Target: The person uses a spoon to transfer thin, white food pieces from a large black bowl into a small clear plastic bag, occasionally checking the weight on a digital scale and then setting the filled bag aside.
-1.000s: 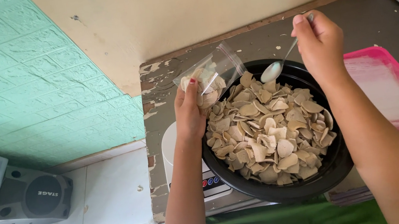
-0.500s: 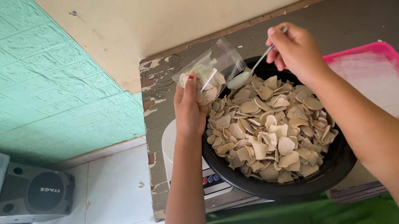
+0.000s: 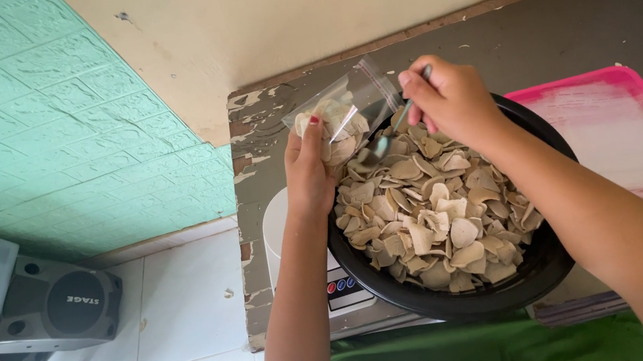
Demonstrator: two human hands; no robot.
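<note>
Clear plastic bag (image 3: 345,111), part-filled with beige chips (image 3: 434,215)

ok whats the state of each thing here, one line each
clear plastic zip bag: open, partly filled with chips, held by the left hand
metal spoon: gripped in the right hand, tip at the bag mouth
round black bowl: heaped with pale dried chips, resting on the white scale
pink rectangular tray: flat on the table, dusted white
</note>
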